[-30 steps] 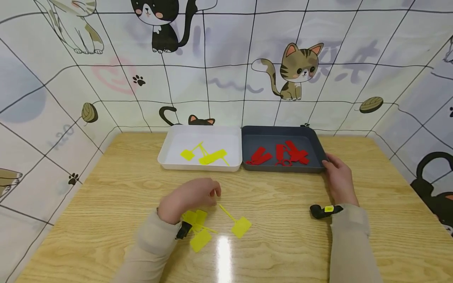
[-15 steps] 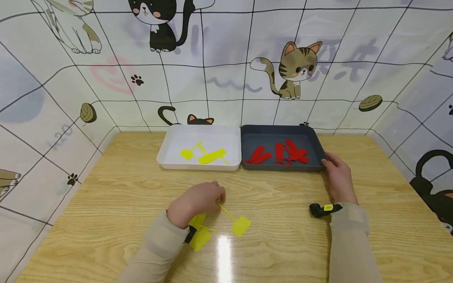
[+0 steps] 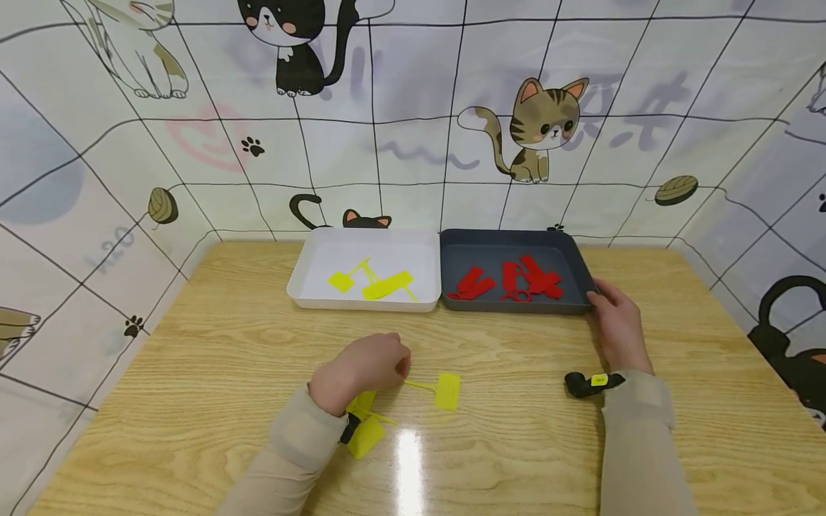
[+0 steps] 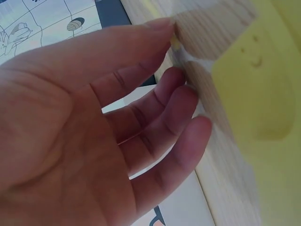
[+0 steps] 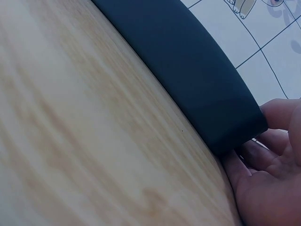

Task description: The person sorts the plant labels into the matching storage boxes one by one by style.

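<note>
My left hand is pinching 1 yellow tag by its stem, panel jutting rightward; my right hand is gripping the dark tray.

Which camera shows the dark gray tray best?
Head view: the dark gray tray shows nearly whole, holding red pieces. The right wrist view has only part of its outer wall; the left wrist view, just slivers.

Head view: from above, facing forward and down across the surface to the patterned backdrop. Left wrist view: close on the left grip, palm side. Right wrist view: low and close, beside the dark tray, which the head view shares.
</note>
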Demonstrator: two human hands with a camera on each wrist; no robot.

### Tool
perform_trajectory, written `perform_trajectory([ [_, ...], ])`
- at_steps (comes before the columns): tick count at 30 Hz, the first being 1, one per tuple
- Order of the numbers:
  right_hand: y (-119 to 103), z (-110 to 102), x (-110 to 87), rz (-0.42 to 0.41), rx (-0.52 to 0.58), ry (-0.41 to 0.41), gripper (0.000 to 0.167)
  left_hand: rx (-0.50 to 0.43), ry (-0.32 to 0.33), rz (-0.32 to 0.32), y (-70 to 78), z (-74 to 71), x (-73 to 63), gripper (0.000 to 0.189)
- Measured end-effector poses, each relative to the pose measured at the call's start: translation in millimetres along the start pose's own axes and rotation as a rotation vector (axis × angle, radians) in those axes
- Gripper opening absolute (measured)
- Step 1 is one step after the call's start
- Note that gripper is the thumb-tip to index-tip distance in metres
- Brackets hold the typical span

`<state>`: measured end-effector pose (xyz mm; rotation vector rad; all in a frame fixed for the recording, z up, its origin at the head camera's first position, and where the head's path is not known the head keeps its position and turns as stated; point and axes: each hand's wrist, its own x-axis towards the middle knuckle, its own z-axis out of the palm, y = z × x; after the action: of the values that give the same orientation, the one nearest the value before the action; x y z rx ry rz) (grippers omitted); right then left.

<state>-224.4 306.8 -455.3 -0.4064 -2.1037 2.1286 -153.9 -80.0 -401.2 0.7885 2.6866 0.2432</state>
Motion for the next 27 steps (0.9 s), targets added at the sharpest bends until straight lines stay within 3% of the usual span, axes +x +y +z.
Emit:
perform_trajectory([
  [10,1.9,-1.7,0.2,0.003,0.034,-0.004,0.052,-0.067,-0.032,0.001,-2.4,0.1,1.7,0.014],
  [15,1.7,-2.5,0.6,0.003,0.043,-0.005,0.052,-0.091,-0.024,-0.015,-4.1,-0.8,3.3,0.012],
  [27,2.5,-1.6,2.2,0.002,0.022,0.006,0.053,-0.107,0.029,0.028,-6.9,0.5,4.9,0.019],
])
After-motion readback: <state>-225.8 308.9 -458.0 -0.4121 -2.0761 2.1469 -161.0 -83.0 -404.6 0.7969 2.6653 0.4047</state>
